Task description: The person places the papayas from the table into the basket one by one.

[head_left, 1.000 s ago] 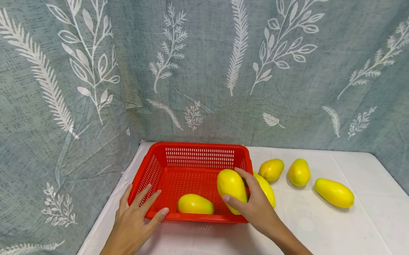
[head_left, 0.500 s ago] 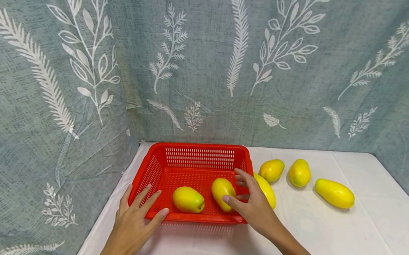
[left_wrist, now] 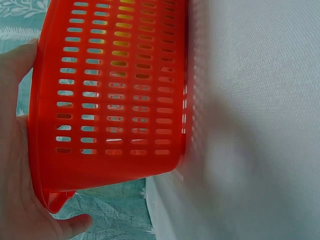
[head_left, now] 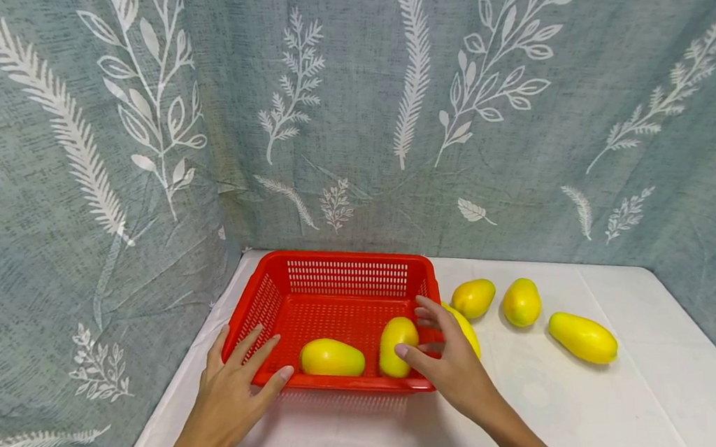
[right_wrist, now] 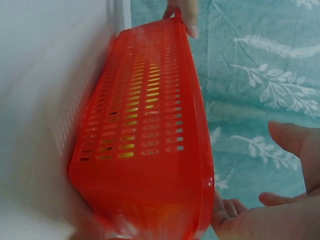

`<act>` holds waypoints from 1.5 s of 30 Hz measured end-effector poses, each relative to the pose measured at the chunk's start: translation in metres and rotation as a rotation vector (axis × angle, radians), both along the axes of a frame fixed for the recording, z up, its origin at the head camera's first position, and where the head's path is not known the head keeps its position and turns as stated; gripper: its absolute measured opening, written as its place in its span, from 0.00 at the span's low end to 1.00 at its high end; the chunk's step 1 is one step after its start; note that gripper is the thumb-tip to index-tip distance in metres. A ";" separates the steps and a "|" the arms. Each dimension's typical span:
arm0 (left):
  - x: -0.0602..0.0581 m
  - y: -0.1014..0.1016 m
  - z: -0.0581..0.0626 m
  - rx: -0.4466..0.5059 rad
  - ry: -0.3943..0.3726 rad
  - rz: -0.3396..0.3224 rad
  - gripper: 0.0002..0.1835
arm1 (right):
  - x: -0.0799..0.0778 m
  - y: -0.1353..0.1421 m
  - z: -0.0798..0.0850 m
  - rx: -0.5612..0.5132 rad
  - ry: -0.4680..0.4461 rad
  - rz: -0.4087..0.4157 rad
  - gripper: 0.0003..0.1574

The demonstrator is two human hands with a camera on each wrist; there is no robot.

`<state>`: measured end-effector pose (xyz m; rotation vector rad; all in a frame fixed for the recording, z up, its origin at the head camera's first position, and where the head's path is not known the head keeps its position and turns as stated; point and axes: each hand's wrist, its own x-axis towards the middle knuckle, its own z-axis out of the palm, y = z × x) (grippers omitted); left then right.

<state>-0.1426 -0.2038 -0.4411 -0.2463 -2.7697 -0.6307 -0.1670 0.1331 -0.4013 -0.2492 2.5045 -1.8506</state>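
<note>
A red plastic basket [head_left: 350, 253] with slotted walls stands at the table's left. Inside, near its front wall, a yellow mango [head_left: 332, 358] lies sideways, and a second mango [head_left: 393, 350] lies to its right. My left hand [head_left: 232, 391] rests with spread fingers on the basket's front left corner; the left wrist view shows the thumb and fingers along the rim. My right hand [head_left: 454, 363] hovers at the front right corner, fingers loosely bent and apart, holding nothing. Its thumb overlaps the second mango in the head view. Slots in the right wrist view show yellow fruit within.
Right of the basket, a yellow fruit [head_left: 465, 331] is partly hidden by my right hand. Farther right lie two mangoes [head_left: 474, 298] [head_left: 521, 302] and a longer yellow fruit [head_left: 583, 338] on the white cloth [head_left: 575, 410]. A patterned grey-green curtain [head_left: 349, 112] hangs behind.
My right hand has let go of the mango it held, which now lies on the basket floor. The left mango rolled back and then forward again. My left hand has stayed put.
</note>
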 end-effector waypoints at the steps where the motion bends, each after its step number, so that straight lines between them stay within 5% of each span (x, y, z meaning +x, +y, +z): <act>1: 0.000 0.000 0.000 -0.002 -0.002 0.001 0.33 | 0.000 0.001 0.000 0.000 0.002 0.000 0.49; 18: 0.000 -0.001 0.000 -0.004 0.010 -0.002 0.33 | 0.007 0.032 0.001 -0.021 0.031 -0.046 0.48; 45: 0.000 0.000 0.000 0.013 -0.013 0.005 0.34 | 0.016 0.088 -0.021 0.152 -0.008 -0.192 0.49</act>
